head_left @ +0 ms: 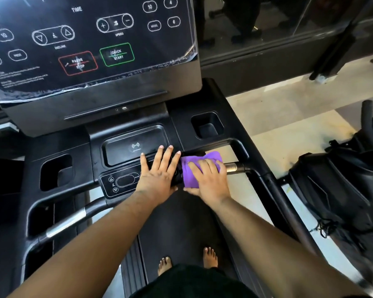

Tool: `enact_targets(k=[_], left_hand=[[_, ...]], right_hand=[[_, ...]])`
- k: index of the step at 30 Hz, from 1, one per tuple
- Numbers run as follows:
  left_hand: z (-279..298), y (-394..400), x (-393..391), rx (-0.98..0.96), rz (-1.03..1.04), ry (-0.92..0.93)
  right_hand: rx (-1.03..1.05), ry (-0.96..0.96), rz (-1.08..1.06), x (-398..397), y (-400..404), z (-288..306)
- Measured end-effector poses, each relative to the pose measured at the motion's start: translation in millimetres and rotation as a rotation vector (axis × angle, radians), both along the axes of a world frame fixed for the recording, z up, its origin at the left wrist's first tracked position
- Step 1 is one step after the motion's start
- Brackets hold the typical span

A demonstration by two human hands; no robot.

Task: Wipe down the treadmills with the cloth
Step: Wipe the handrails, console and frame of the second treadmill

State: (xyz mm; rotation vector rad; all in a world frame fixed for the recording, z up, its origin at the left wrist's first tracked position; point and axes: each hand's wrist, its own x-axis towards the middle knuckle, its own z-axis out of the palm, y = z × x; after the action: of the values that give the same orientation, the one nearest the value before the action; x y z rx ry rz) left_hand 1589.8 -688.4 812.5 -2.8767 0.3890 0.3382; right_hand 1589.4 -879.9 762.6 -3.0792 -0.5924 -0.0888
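Observation:
A black treadmill fills the view, with its control panel at the top and its belt below me. A purple cloth is wrapped over the right front handlebar, just right of the console's lower controls. My right hand presses down on the cloth and grips it around the bar. My left hand lies flat, fingers spread, on the console edge beside the phone tray, touching the cloth's left side.
Cup holders sit at the left and right of the console. A second silver-tipped handlebar runs at lower left. A black exercise machine stands on the pale floor to the right. My bare feet stand on the belt.

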Motion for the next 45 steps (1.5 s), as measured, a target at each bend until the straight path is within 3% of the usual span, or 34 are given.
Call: enact_targets(k=[2,5,6,10,12,14,17,18,23,25,29,30,35,37,41,42,45], left_hand=[[1.8,-2.2,1.4,0.010,0.022,0.008],[0.8,-5.4,-1.6,0.044,0.038,0.028],[-0.3,-5.2,-4.0,0.046,0.043,0.027],[3.2,-5.4,-4.5,0.057,0.040,0.050],[5.0,-6.8,-1.1,0.064,0.045,0.045],[6.7,-10.0,1.3,0.072,0.058,0.050],[6.3,-12.0,-2.3,0.094,0.077,0.059],[4.3,-11.2,-4.7,0.093,0.084,0.058],[6.8,-11.5,-3.9,0.092,0.082,0.057],[5.5,-12.2,-2.3,0.099,0.100,0.052],[5.1,-14.4,-5.8,0.116,0.116,0.077],[4.9,-14.2,-6.5,0.111,0.118,0.075],[9.8,-15.9,-5.5,0.095,0.098,0.044],[9.9,-16.8,-5.0,0.104,0.112,0.029],[13.7,-22.6,-8.7,0.117,0.144,0.065],[13.4,-24.8,-10.0,0.109,0.147,0.065],[14.4,-26.7,-8.9,0.091,0.153,0.062]], right_hand=[[-0.024,0.093,0.027,22.0,-0.3,13.0],[0.004,0.446,0.127,60.1,-7.0,42.3],[0.024,0.480,0.142,60.5,-8.5,40.9],[0.020,0.029,-0.024,9.3,-9.6,2.5],[0.009,-0.017,-0.050,5.9,-9.6,-3.3],[0.000,0.155,0.022,34.3,-17.0,15.6],[0.026,0.575,0.102,69.2,-24.9,43.3],[0.040,0.572,0.116,67.6,-25.6,38.8],[0.031,-0.006,-0.053,3.1,-33.6,-12.6],[0.012,0.079,-0.030,22.2,-39.7,-5.7],[0.019,0.556,0.100,69.4,-51.3,30.9],[0.033,0.541,0.090,67.8,-52.6,27.9],[0.025,0.069,-0.136,2.7,-65.1,-24.6],[0.001,0.119,-0.126,21.7,-72.9,-16.4],[0.042,0.572,0.022,71.9,-90.0,25.8],[0.060,0.566,0.016,70.8,-92.6,23.4],[0.006,0.237,-0.141,24.3,-79.2,-5.6]])
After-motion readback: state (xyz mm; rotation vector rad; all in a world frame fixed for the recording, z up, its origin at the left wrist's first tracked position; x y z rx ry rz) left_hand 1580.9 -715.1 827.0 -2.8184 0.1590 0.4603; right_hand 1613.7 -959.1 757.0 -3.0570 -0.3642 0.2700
